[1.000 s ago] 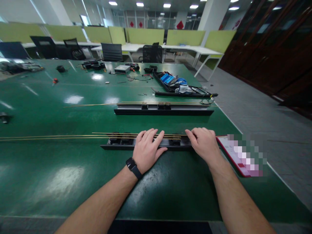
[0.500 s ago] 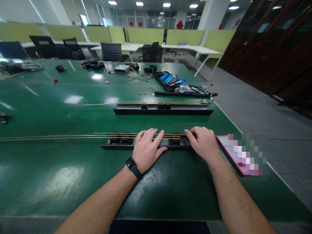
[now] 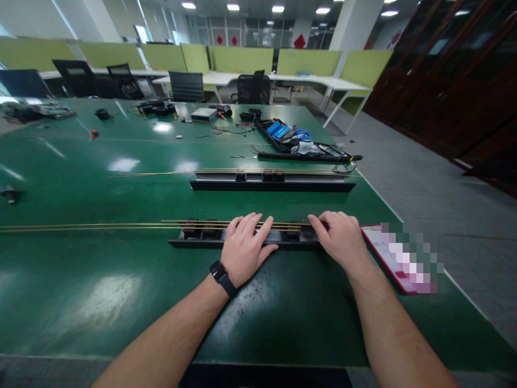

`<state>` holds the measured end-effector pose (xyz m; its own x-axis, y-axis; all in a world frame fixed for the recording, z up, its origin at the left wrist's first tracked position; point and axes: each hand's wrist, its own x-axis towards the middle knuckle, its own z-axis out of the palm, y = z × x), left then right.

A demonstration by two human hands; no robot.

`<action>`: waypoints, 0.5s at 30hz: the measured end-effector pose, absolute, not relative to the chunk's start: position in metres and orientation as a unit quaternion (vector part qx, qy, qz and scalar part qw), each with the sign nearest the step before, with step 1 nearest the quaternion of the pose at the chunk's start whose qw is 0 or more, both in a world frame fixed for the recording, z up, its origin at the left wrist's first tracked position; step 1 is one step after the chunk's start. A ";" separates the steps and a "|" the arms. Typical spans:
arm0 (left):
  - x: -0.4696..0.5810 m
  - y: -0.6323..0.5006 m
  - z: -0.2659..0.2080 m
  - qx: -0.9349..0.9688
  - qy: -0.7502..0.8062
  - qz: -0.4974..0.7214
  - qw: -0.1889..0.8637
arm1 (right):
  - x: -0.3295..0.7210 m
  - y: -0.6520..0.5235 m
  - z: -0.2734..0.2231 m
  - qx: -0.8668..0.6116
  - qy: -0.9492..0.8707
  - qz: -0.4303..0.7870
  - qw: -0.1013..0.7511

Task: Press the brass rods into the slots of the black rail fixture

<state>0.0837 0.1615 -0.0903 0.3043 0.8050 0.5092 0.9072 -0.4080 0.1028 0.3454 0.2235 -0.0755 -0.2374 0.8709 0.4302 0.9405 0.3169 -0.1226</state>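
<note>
A long black channel-shaped rail (image 3: 194, 244) lies crosswise in front of me, with black blocks (image 3: 291, 231) set inside it. Several thin brass-coloured rods (image 3: 121, 226) run lengthwise over the rail and far out past its left end. My left hand (image 3: 247, 245) rests palm down across the rail and rods, its fingers spread. At the rail's right end, my right hand (image 3: 337, 234) is closed, thumb against curled fingers. A thin rod runs into it from the left, and a thin line continues on its right side; the fingertips are partly hidden.
A second black rail (image 3: 272, 186) with rods lies parallel behind. Farther back is a black tray (image 3: 269, 134) holding blue and white items. A red-edged board (image 3: 388, 258), partly pixelated, lies right of my right hand on the green table (image 3: 121, 307). Loose parts lie at the far side.
The whole view has shifted slightly. Both hands keep nearly the same places on the rail, and the rods look almost unchanged.
</note>
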 end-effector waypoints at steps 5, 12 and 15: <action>0.084 0.162 -0.090 -0.801 -0.533 -0.252 0.104 | 0.342 0.223 -0.077 -0.574 -0.787 -0.066 0.218; 0.084 0.161 -0.090 -0.802 -0.533 -0.252 0.101 | 0.346 0.225 -0.076 -0.589 -0.775 -0.112 0.200; 0.084 0.161 -0.090 -0.801 -0.532 -0.252 0.103 | 0.346 0.224 -0.076 -0.590 -0.773 -0.098 0.213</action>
